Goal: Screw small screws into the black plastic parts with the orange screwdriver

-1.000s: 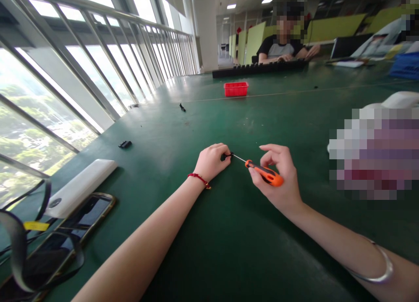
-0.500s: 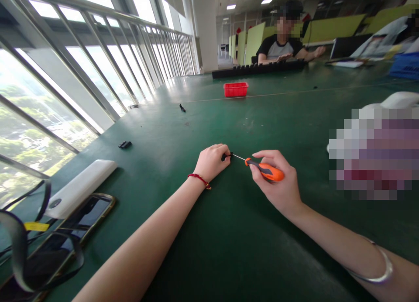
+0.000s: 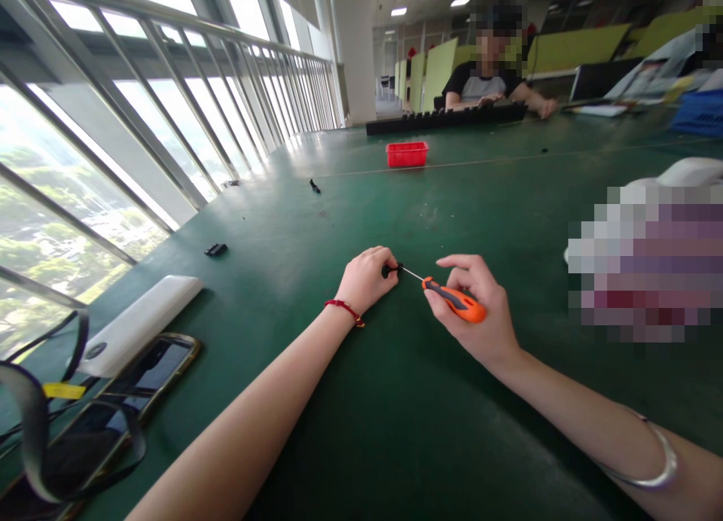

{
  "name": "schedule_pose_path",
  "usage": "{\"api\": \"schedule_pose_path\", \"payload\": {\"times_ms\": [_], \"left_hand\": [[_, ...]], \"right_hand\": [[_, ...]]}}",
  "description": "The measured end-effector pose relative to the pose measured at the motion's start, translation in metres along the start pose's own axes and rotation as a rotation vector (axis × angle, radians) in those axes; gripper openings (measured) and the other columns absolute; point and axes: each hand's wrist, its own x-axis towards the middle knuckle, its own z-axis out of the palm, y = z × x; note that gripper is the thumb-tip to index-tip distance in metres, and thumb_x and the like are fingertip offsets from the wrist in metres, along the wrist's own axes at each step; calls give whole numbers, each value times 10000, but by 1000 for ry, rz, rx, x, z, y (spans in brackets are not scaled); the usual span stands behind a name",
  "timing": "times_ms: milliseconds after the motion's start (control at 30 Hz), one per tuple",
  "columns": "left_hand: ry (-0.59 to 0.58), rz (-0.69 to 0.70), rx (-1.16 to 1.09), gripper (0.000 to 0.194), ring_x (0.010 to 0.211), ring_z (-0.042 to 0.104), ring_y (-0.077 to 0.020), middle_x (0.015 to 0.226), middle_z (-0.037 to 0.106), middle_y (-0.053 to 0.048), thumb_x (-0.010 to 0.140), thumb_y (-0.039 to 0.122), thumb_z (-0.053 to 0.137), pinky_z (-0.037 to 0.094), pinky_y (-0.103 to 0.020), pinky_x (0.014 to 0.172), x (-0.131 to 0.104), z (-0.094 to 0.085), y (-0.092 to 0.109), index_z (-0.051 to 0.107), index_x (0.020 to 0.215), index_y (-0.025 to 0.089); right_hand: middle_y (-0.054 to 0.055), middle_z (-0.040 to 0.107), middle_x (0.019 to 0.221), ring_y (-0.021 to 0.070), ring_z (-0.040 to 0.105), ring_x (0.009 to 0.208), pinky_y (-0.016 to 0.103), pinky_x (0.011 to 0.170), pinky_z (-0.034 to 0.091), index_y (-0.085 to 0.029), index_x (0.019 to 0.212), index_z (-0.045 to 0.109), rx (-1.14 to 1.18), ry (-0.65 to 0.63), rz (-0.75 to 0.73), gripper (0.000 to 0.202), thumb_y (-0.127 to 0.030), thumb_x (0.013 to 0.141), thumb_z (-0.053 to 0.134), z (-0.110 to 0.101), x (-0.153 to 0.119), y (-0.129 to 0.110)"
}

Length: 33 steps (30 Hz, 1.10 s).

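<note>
The left hand [image 3: 367,276] pinches a small black part [image 3: 389,271] between thumb and fingertips just above or on the green table [image 3: 361,431]; the fingers partly hide it. The right hand [image 3: 486,310] holds the orange-and-black handle of a screwdriver [image 3: 460,303] between thumb and curled fingers, its index finger extended above the handle. The screwdriver's tip is at the black part, though exact contact is too small to make out. Leftward, near the railing [image 3: 226,107], lie a black clip-like piece [image 3: 215,250], a white power bank [image 3: 141,321] and, just beside it, a smartphone [image 3: 163,363] partly crossed by a black strap [image 3: 34,438]. Farther off are another black piece [image 3: 315,186], a red bin [image 3: 407,154] and a long black object [image 3: 446,120] in front of a seated person [image 3: 489,88]. A pixelated pile [image 3: 649,257] sits well to the right. The screwdriver's long axis slants across the view, shaft pointing left and slightly away from the wearer, handle end right and nearer.
</note>
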Motion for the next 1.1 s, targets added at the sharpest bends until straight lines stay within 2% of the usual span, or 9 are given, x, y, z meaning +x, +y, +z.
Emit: {"api": "schedule_pose_path", "payload": {"times_ms": [100, 233, 400, 533, 633, 700, 833, 967, 1100], "left_hand": [[-2, -2, -2, 62, 835, 632, -181, 877, 680, -16, 704, 132, 547, 512, -302, 781, 0, 0, 0, 557, 697, 192], [2, -1, -8, 63, 835, 632, -180, 875, 680, -15, 705, 131, 548, 511, -300, 780, 0, 0, 0, 559, 701, 192], [6, 3, -15, 55, 827, 632, -180, 872, 679, -15, 707, 135, 550, 510, -298, 768, 0, 0, -1, 558, 701, 189], [-2, 2, -8, 60, 833, 632, -178, 877, 679, -14, 707, 132, 550, 509, -296, 777, 0, 0, -1, 558, 699, 192], [-2, 6, -10, 60, 836, 632, -178, 878, 679, -15, 708, 133, 551, 510, -294, 778, 0, 0, -1, 557, 698, 192], [2, 5, -10, 60, 835, 632, -179, 877, 680, -15, 705, 132, 554, 510, -296, 778, 0, 0, -1, 557, 697, 191], [4, 1, -10, 65, 840, 634, -180, 883, 685, -11, 705, 129, 558, 508, -299, 784, 0, 0, -1, 568, 702, 193], [37, -62, -49, 75, 840, 639, -174, 873, 697, -2, 722, 142, 566, 507, -292, 783, 0, -1, -2, 606, 754, 197], [80, -160, -24, 89, 844, 641, -179, 875, 705, 4, 747, 184, 580, 498, -297, 762, 0, -3, -2, 632, 815, 212]], "right_hand": [[-39, 527, 603, 149, 516, 588, 313, 652, 440, -234, 924, 546, 2, -21, 4, 173, -260, 759, 590, 0, 0, 0], [-30, 526, 693, 151, 520, 631, 317, 669, 445, -230, 1047, 507, 6, 27, -26, 349, -253, 718, 620, 0, 0, 1], [-33, 532, 601, 154, 514, 615, 312, 662, 435, -234, 894, 560, -19, -17, -7, 139, -283, 769, 595, 0, 0, 2], [-13, 549, 733, 163, 539, 668, 325, 687, 449, -219, 1057, 507, 22, 28, -36, 360, -255, 717, 620, 0, 0, 1], [-35, 506, 592, 167, 518, 619, 323, 673, 437, -223, 936, 552, -19, -22, 0, 213, -299, 747, 611, 0, -1, 1], [-26, 528, 607, 167, 520, 632, 319, 679, 433, -225, 915, 556, -16, -14, 7, 164, -279, 764, 588, 0, -1, 1], [-4, 543, 758, 156, 526, 676, 305, 685, 434, -209, 1063, 499, 43, -1, -9, 346, -243, 733, 598, 0, -1, 1], [-50, 475, 573, 117, 445, 524, 266, 587, 387, -207, 942, 547, 53, -134, 67, 157, -307, 821, 538, -1, 0, 1], [-45, 502, 593, 104, 451, 518, 240, 534, 360, -206, 916, 563, 107, -113, 109, 146, -327, 840, 536, -2, 2, 3]]}}
